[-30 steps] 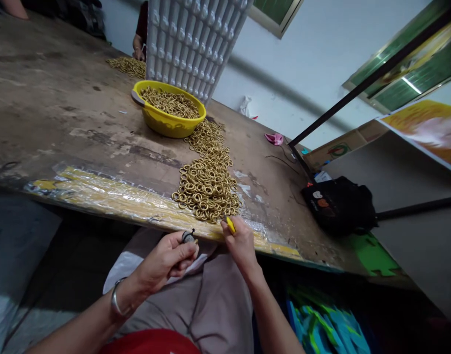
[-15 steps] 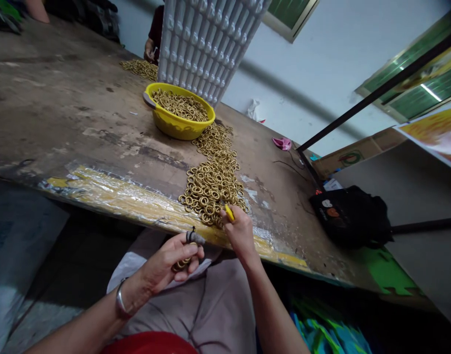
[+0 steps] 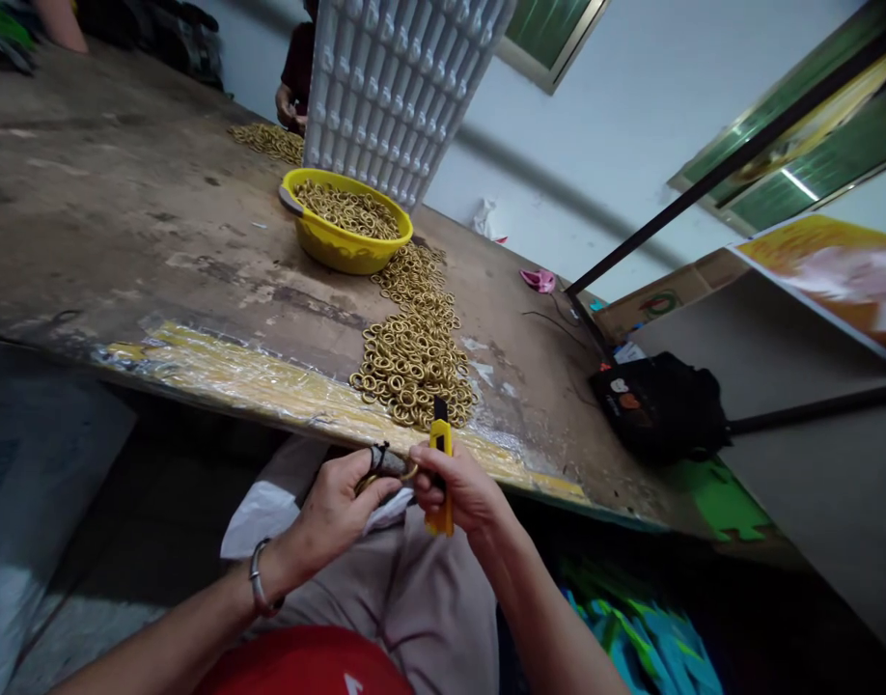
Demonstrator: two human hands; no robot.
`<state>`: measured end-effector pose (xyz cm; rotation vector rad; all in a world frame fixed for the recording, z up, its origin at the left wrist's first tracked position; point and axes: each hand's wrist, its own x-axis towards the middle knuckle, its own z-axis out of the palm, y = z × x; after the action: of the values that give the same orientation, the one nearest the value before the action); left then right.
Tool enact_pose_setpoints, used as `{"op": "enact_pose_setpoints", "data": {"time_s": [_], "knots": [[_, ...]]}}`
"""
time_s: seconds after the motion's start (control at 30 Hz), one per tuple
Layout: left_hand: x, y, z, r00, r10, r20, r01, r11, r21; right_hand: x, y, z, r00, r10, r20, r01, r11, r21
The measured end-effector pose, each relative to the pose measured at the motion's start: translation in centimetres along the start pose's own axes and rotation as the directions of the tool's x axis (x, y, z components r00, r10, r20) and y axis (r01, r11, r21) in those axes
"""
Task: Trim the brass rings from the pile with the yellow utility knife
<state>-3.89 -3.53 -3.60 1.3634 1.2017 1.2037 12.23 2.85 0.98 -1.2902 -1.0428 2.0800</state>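
this side of the ring pile [image 3: 414, 359], the left hand [image 3: 340, 499] curls round a brass ring [image 3: 367, 484], the right hand [image 3: 463, 486], closed on a yellow cutter [image 3: 441, 439], pinches another ring [image 3: 412, 473] by its rim, likely best for light, stiff, slick metal.

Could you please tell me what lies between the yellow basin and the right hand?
In the head view, golden rings lie heaped on the table between the yellow basin and the right hand, with the taped table edge nearest the hand.
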Motion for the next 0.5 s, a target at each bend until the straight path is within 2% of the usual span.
{"op": "enact_pose_setpoints", "data": {"time_s": [0.2, 0.33, 0.4, 0.43, 0.47, 0.5], "knots": [[-0.1, 0.7, 0.2, 0.999, 0.005, 0.039, -0.002, 0.997, -0.079, -0.4, 0.7, 0.3, 0.996, 0.077, 0.045, -0.081, 0.991, 0.102], [0.2, 1.0, 0.2, 0.992, -0.1, 0.08, 0.111, 0.981, -0.16, -0.6, 1.3, 0.2, 0.998, 0.049, 0.029, -0.051, 0.996, 0.075], [0.4, 1.1, 0.1, 0.973, -0.199, 0.113, 0.22, 0.948, -0.228, -1.0, 1.7, -0.1, 0.999, -0.044, -0.032, 0.043, 0.999, -0.033], [0.5, 1.2, 0.1, 0.961, -0.248, 0.121, 0.272, 0.926, -0.261, -1.3, 1.9, -0.2, 0.989, -0.127, -0.072, 0.116, 0.983, -0.141], [0.6, 1.2, 0.0, 0.949, -0.288, 0.127, 0.313, 0.905, -0.289, -1.7, 2.2, -0.3, 0.967, -0.232, -0.108, 0.192, 0.936, -0.294], [0.6, 1.2, 0.0, 0.94, -0.317, 0.129, 0.342, 0.887, -0.31, -2.1, 2.5, -0.4, 0.93, -0.347, -0.126, 0.251, 0.845, -0.473]]}}
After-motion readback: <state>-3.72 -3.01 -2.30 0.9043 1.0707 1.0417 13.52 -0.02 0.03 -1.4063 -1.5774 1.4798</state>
